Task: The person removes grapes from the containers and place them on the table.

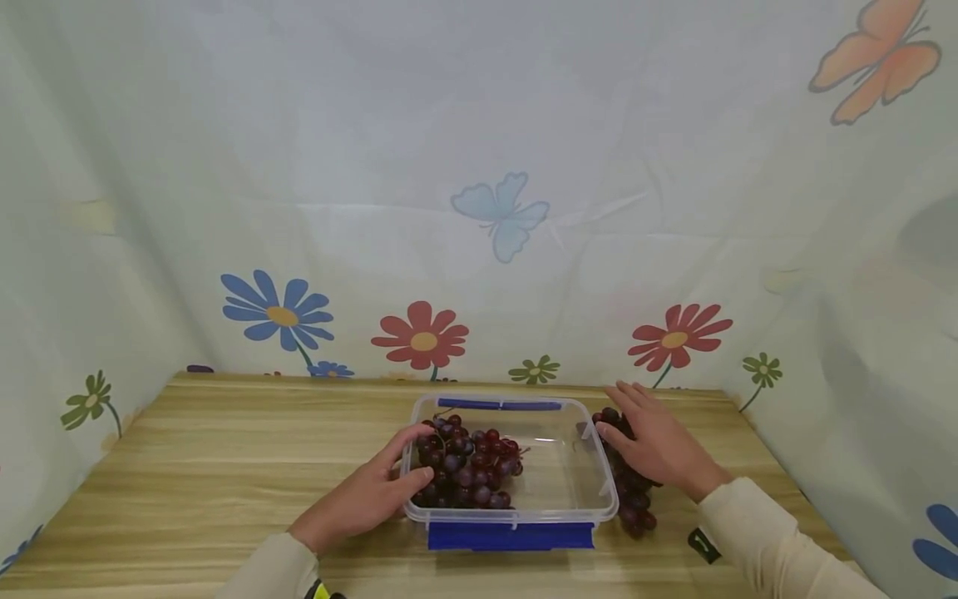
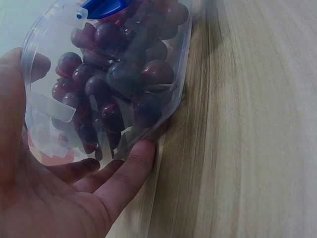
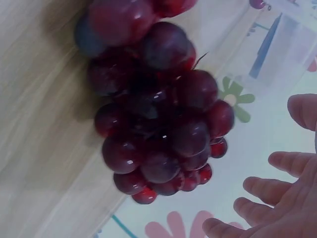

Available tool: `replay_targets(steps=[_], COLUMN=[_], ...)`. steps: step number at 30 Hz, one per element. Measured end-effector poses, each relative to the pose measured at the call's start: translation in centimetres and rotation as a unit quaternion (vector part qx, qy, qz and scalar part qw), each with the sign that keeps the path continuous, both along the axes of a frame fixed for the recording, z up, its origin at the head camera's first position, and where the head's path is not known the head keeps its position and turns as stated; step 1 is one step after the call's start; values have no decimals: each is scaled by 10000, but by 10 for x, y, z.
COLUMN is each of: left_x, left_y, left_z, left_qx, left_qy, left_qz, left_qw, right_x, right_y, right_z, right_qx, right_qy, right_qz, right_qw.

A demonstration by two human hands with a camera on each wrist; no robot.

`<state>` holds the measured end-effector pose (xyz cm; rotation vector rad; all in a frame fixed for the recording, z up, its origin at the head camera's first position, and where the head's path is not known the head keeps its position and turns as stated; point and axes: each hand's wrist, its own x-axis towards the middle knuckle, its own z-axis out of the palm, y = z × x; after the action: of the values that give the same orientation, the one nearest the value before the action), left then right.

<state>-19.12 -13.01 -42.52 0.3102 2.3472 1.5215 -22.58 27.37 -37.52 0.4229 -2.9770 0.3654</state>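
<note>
A clear plastic container (image 1: 516,514) with blue clips stands on the table, and a bunch of dark red grapes (image 1: 467,470) lies in its left half. My left hand (image 1: 362,499) grips the container's left wall; in the left wrist view its thumb hooks over the rim while the other fingers lie against the outside. A second bunch of grapes (image 1: 638,503) rests on the table against the container's right side. Over that bunch is my right hand (image 1: 662,445), fingers stretched out. The right wrist view shows those fingers (image 3: 267,191) apart from the grapes (image 3: 158,119).
The wooden-patterned table (image 1: 247,466) extends to both sides of the container. A pale curtain (image 1: 337,191) printed with flowers and butterflies closes off the back and sides. A small dark tag (image 1: 703,546) shows by the right sleeve.
</note>
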Motion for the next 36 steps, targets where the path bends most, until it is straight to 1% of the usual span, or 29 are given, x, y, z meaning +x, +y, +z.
replay_targets(steps=[5, 8, 15, 18, 24, 32, 36], left_x=[-1, 0, 0, -1, -2, -1, -2], left_y=[1, 0, -1, -1, -1, -1, -2], left_z=[-1, -2, -3, -3, -3, -3, -4], left_qx=[83, 45, 31, 11, 120, 75, 105], left_qy=[-70, -27, 16, 54, -52, -24, -109], left_qz=[-16, 12, -11, -27, -125, -110, -144], left_qw=[9999, 10000, 10000, 10000, 9998, 9999, 9998], right_x=[2, 4, 7, 8, 9, 8, 8], right_y=[-8, -13, -26, -32, -43, -53, -58], right_z=[4, 7, 15, 17, 23, 25, 27], right_qx=[11, -28, -55, -59, -27, -137, -179], right_qy=[32, 4, 49, -1, -224, -469, -613], right_qz=[164, 239, 630, 804, 1130, 1329, 1485], right_qw=[9999, 9997, 9980, 9967, 9933, 9899, 9869])
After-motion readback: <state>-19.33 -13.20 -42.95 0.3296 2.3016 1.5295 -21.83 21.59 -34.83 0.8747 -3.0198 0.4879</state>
